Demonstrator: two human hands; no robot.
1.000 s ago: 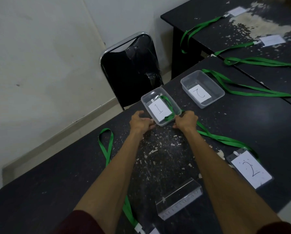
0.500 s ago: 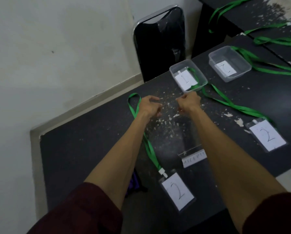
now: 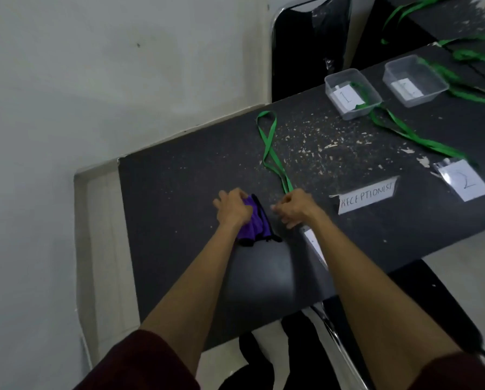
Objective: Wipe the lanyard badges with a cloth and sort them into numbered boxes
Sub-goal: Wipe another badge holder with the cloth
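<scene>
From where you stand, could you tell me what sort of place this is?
Probably an office reception area: a dark table holds a RECEPTIONIST sign, lanyard badges and numbered boxes.

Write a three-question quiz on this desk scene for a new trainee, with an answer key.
1. True or false: the left hand grips the purple cloth.
2. Which word is written on the nameplate lying on the table? A. MANAGER B. RECEPTIONIST C. CASHIER
3. Fill in: the badge lying to the right of the nameplate carries the number ___.
Key: 1 true; 2 B; 3 the number 2.
</scene>
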